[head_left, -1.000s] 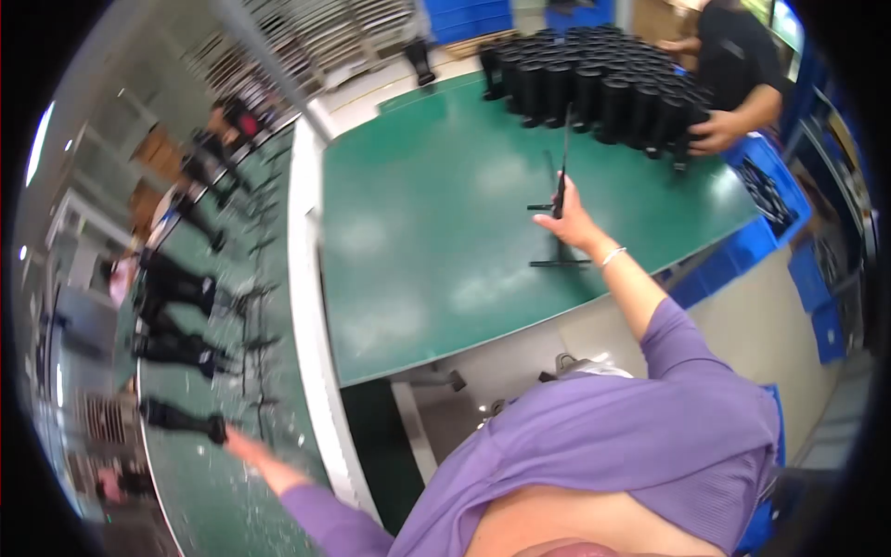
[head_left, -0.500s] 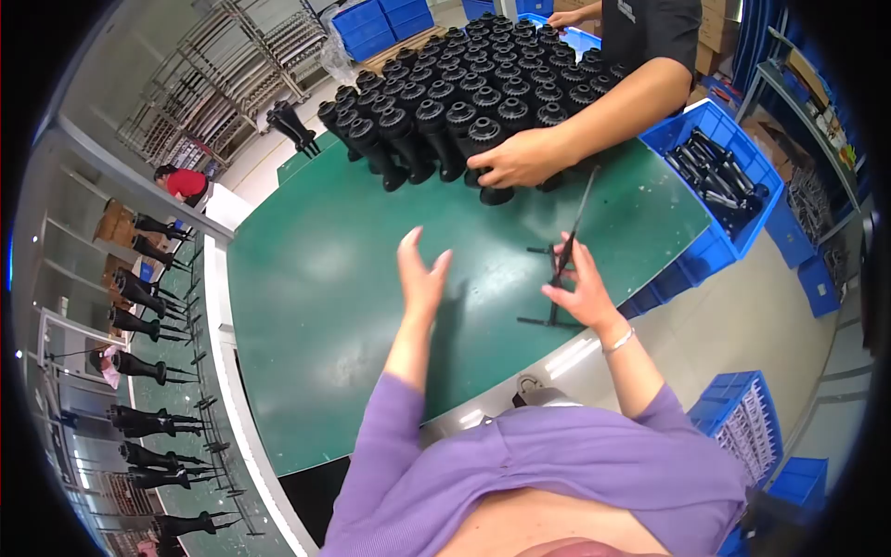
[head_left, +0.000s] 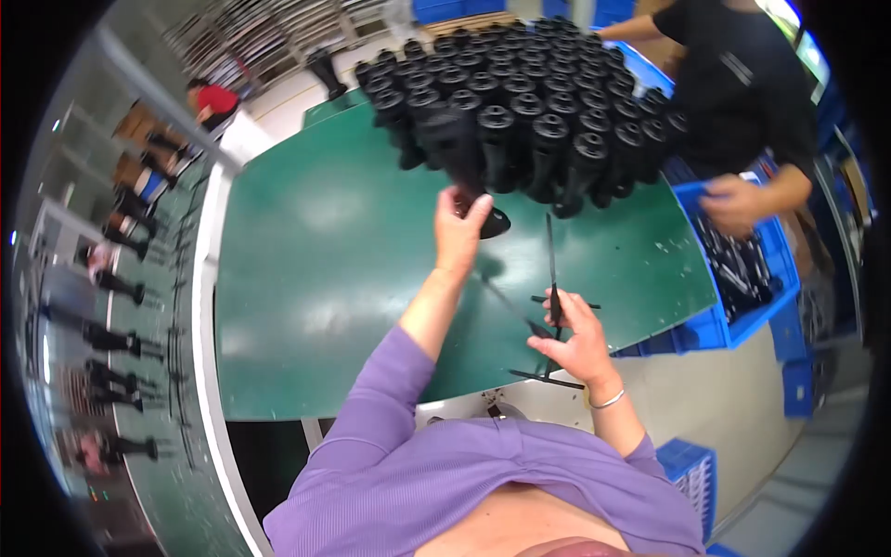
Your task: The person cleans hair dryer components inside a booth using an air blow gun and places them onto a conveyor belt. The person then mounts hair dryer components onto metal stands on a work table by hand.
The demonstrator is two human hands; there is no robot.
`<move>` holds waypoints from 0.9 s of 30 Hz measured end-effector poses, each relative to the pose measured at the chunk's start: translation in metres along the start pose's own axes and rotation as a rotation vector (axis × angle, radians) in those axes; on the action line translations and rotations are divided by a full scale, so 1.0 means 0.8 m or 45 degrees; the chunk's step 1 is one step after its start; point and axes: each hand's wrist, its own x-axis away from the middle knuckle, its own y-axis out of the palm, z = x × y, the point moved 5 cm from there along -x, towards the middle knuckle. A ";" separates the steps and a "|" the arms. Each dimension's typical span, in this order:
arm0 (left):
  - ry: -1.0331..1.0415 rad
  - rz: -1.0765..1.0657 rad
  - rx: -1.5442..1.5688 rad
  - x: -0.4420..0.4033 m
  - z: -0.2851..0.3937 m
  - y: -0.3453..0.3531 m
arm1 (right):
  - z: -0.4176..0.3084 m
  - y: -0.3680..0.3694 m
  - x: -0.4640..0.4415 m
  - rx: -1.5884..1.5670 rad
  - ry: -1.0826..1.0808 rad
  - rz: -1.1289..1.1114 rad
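My left hand is closed around the narrow lower neck of a black tubular part with a wide top and a flared foot. That part tilts at the near edge of a dense group of similar black parts standing on the green table. My right hand grips a black metal hanger with short crossbars, low over the table's near right side. One long thin prong of it points away from me, another slants to the left. My fingers partly hide its middle.
Across the green table, a co-worker's blurred hand is over a blue crate of dark rod-like pieces. On the left, several black parts hang along a line. A blue crate stands on the floor at right.
My left hand has moved forward from bare table and closed on a black part. The co-worker's hand has left the parts for the crate at right. My view has shifted.
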 end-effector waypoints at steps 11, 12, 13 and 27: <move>0.759 0.903 0.110 0.257 0.331 -0.321 | -0.187 0.246 -0.021 0.130 -0.766 -0.545; 0.832 1.027 -0.040 0.297 0.335 -0.335 | -0.209 0.278 -0.002 0.082 -0.807 -0.644; 0.862 1.125 -0.122 0.336 0.338 -0.349 | -0.229 0.310 0.022 0.034 -0.874 -0.733; 0.547 2.413 -0.548 0.821 0.316 -0.481 | -0.356 0.599 0.446 -0.495 -1.306 -2.060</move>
